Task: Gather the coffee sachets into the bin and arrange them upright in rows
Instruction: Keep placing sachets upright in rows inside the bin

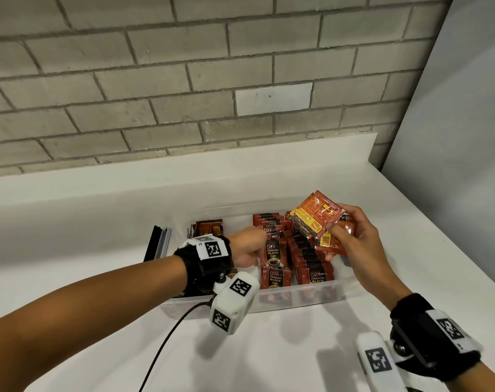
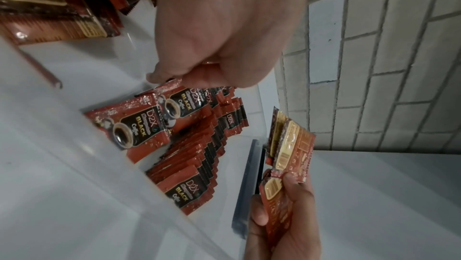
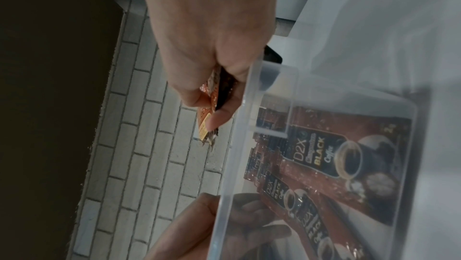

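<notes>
Sachets (image 1: pixel 280 250) mostly in clear bin (image 1: pixel 311 295) on white counter (image 1: pixel 99 349), standing in rows near-to-far, fronts toward camera. Left hand (image 1: pixel 247 246) down inside bin, fingers curled, pinching top edge of one front-row sachet (image 2: pixel 174 104), probably to tip it upright or square it against row behind. Right hand (image 1: pixel 353 244) held above bin's right end, thumb and fingers clamped on fanned bunch of sachets (image 1: pixel 318 219), backs showing; likely kept aloft as supply so left hand can seat them one at a time. Same bunch seen edge-on in right wrist view (image 3: pixel 212 106), just outside bin wall. Small separate stack (image 1: pixel 209 224) at bin's far-left end, lying flatter, not yet in row form. Dark rail-like item (image 1: pixel 158 241) beside bin's left end, purpose unclear. Judged well along: rows fairly full, handful left to slot in. Risk: leaning rows toppling forward once pinch released.
</notes>
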### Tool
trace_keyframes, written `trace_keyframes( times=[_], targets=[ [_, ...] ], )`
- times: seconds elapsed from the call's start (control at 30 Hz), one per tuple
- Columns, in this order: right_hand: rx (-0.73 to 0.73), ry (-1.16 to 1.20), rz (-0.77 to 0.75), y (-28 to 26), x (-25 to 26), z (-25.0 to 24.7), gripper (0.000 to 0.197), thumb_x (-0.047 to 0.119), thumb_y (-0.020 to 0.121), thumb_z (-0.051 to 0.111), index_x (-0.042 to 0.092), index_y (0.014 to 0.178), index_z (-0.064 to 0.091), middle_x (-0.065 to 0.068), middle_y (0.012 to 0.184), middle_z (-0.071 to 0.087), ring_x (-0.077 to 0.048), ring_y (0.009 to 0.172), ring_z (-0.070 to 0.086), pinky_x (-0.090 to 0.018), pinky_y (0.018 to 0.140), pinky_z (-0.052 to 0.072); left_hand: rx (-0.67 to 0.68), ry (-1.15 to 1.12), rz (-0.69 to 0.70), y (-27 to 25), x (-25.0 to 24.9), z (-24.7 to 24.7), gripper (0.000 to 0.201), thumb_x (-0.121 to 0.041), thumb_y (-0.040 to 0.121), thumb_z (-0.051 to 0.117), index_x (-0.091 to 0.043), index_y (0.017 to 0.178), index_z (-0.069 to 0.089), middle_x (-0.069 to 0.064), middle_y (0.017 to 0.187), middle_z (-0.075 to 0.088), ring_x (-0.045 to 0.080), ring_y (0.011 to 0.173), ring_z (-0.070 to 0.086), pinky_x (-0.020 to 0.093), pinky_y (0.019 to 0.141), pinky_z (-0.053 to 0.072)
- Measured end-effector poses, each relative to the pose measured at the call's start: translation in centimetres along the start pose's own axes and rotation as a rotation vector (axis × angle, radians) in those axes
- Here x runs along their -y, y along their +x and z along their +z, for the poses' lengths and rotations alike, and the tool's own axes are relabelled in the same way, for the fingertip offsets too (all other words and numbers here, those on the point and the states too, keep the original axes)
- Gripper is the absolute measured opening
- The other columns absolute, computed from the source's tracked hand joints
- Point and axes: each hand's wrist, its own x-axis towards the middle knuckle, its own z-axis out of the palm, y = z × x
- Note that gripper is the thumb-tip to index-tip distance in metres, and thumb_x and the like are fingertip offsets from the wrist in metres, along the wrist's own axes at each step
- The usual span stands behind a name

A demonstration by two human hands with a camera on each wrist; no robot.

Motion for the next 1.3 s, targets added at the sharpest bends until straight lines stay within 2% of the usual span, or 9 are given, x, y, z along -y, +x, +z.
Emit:
trace_keyframes(
  times=[0.1, 0.2, 0.33, 0.43, 0.53, 0.67, 0.8, 0.97, 1.3],
  targets=[
    [-0.005, -0.005, 0.005, -0.1, 0.1, 0.0, 0.031, 0.007, 0.093, 0.057, 0.023, 0.120, 0.053, 0.003, 0.102, 0.066, -0.011, 0.065, 0.069, -0.019, 0.038, 0.045, 0.070, 0.016, -0.058, -0.1, 0.1, 0.0, 0.052, 0.013, 0.086, 0.028, 0.007, 0.136, 0.042, 0.027, 0.119, 0.056, 0.032, 0.104, 0.055, 0.052, 0.114, 0.027],
    [-0.006, 0.001, 0.001, -0.1, 0.2, 0.1, 0.032, 0.006, 0.093, 0.057, 0.022, 0.120, 0.053, 0.001, 0.103, 0.066, -0.010, 0.061, 0.068, -0.018, 0.038, 0.045, 0.115, 0.116, -0.049, -0.8, -0.2, -0.2, 0.045, 0.008, 0.093, 0.033, 0.008, 0.138, 0.038, 0.031, 0.143, 0.038, 0.043, 0.134, 0.037, 0.049, 0.109, 0.033],
    [0.001, -0.002, 0.002, -0.1, 0.2, 0.1, 0.031, 0.007, 0.093, 0.057, 0.021, 0.121, 0.052, 0.000, 0.101, 0.066, -0.008, 0.060, 0.068, -0.015, 0.035, 0.040, 0.153, 0.135, -0.030, -0.6, 0.3, -0.6, 0.052, 0.017, 0.082, 0.028, 0.005, 0.131, 0.042, 0.015, 0.093, 0.045, 0.033, 0.100, 0.054, 0.041, 0.101, 0.042],
    [0.004, 0.000, -0.002, -0.2, 0.2, 0.1, 0.031, 0.007, 0.093, 0.057, 0.024, 0.118, 0.053, 0.008, 0.097, 0.066, -0.011, 0.068, 0.070, -0.020, 0.039, 0.048, 0.212, 0.070, -0.033, -1.2, 0.2, -0.2, 0.033, 0.006, 0.091, 0.033, 0.004, 0.120, 0.049, 0.007, 0.086, 0.045, 0.017, 0.075, 0.049, 0.036, 0.096, 0.043],
    [0.014, 0.003, -0.004, -0.2, 0.1, 0.1, 0.031, 0.005, 0.093, 0.057, 0.022, 0.118, 0.053, 0.004, 0.099, 0.067, -0.014, 0.067, 0.069, -0.023, 0.041, 0.050, 0.228, 0.101, -0.003, -2.1, -0.1, -1.0, 0.040, 0.004, 0.097, 0.033, 0.012, 0.136, 0.036, 0.010, 0.091, 0.055, 0.015, 0.076, 0.053, 0.034, 0.100, 0.039],
    [0.075, 0.013, 0.028, -0.1, 0.9, 0.2, 0.032, 0.004, 0.092, 0.057, 0.020, 0.120, 0.053, -0.008, 0.106, 0.065, -0.012, 0.058, 0.068, -0.018, 0.036, 0.044, 0.190, 0.226, 0.065, -3.0, -0.9, -2.2, 0.049, -0.009, 0.096, 0.051, 0.001, 0.142, 0.035, 0.021, 0.143, 0.042, 0.027, 0.118, 0.050, 0.037, 0.104, 0.042],
    [0.222, 0.019, 0.057, -0.3, 2.0, 0.8, 0.031, 0.002, 0.091, 0.059, 0.016, 0.119, 0.055, -0.015, 0.102, 0.067, -0.017, 0.052, 0.065, -0.024, 0.038, 0.048, 0.205, 0.086, 0.293, -4.0, -1.1, -2.4, 0.052, -0.035, 0.087, 0.066, -0.017, 0.133, 0.049, 0.003, 0.132, 0.056, 0.018, 0.117, 0.055, 0.033, 0.099, 0.047],
    [0.332, -0.055, 0.046, -0.6, 2.6, 2.1, 0.031, 0.007, 0.089, 0.064, 0.018, 0.117, 0.058, -0.009, 0.103, 0.066, -0.022, 0.070, 0.069, -0.029, 0.041, 0.051, 0.158, -0.175, 0.426, -5.1, -0.7, -2.3, 0.039, -0.013, 0.086, 0.067, -0.008, 0.123, 0.055, 0.011, 0.117, 0.067, 0.022, 0.101, 0.067, 0.029, 0.084, 0.056],
    [0.345, -0.059, 0.052, -0.7, 2.5, 2.7, 0.024, 0.010, 0.086, 0.067, 0.018, 0.108, 0.061, -0.005, 0.103, 0.068, -0.024, 0.070, 0.069, -0.027, 0.039, 0.048, 0.136, -0.325, 0.467, -5.1, -0.2, -3.1, 0.040, -0.001, 0.085, 0.066, -0.002, 0.122, 0.050, 0.013, 0.106, 0.072, 0.023, 0.097, 0.069, 0.035, 0.090, 0.054]
  ],
)
